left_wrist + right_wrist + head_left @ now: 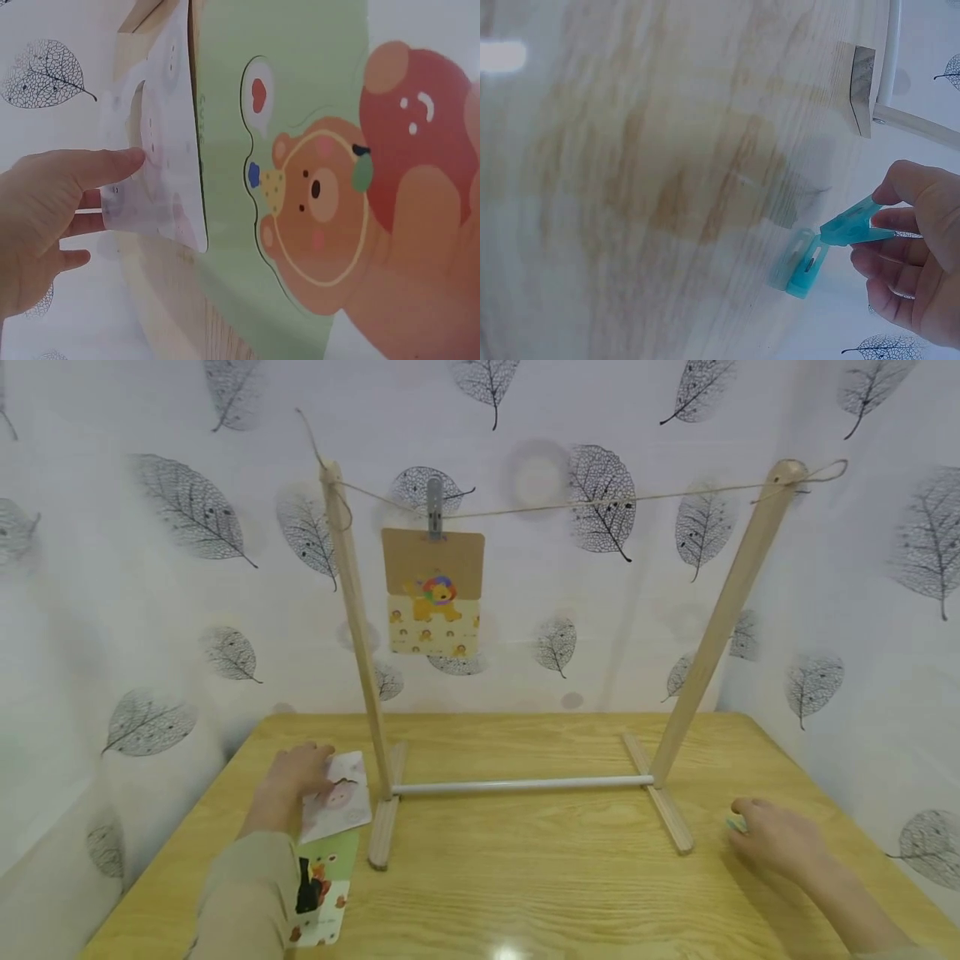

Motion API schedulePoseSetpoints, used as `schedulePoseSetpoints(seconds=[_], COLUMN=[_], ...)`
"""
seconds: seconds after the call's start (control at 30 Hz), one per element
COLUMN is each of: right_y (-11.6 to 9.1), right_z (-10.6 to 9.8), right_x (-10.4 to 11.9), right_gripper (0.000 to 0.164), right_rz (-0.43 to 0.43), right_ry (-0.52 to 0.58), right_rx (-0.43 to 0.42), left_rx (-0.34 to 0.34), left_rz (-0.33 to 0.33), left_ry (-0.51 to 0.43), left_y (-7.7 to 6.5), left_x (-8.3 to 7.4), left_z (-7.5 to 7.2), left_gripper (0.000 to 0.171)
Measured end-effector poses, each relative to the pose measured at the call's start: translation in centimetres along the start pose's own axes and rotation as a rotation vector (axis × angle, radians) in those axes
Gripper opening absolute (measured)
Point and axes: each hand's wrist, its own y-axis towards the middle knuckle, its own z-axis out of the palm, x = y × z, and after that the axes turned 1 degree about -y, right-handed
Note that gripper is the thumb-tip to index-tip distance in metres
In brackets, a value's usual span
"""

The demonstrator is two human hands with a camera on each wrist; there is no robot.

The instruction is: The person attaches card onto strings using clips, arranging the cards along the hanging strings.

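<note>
Lying just nearer than the left hand (300, 768), a green-and-white card with a brown bear (336, 881) rests on the yellow wood-grain table (525, 877). That hand grips a pale card with a pink pig (343, 817), thumb over it, fingers behind. Well to its right, the right hand (783, 839) pinches a turquoise plastic clip (847, 223) between thumb and fingers; a second turquoise clip (805, 270) lies on the table just past those fingertips. Between the hands and farther off stands a pale wooden frame (706, 677) with a white crossbar (517, 786). Higher, beyond the left hand and to its right, a grey clip (435, 508) holds a brown-and-cream card with a lion (435, 631) on a thin twine string (555, 507). Behind everything is a white backdrop with dark leaf prints (510, 593).
</note>
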Motion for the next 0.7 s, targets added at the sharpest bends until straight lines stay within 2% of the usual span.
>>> schedulePoseSetpoints(seconds=[0.17, 0.3, 0.43, 0.7], right_y=[-0.08, -0.04, -0.02, -0.03], right_z=[-0.03, 0.09, 0.18, 0.15], right_x=[-0.01, -0.06, -0.14, -0.21], right_gripper=[0.032, 0.032, 0.034, 0.038], right_rz=[0.001, -0.003, -0.005, -0.024], right_ry=[-0.008, -0.008, -0.001, 0.006], right_rx=[0.012, 0.005, -0.008, -0.050], left_rx=[-0.001, -0.012, -0.028, -0.065], left_rz=[-0.013, -0.016, -0.013, -0.009], left_ry=[0.019, 0.057, 0.057, 0.077], left_y=[-0.08, 0.13, 0.35, 0.22], left_x=[-0.50, -0.52, -0.37, -0.20], left_z=[-0.21, -0.06, -0.07, -0.44], left_gripper=[0.067, 0.066, 0.065, 0.050])
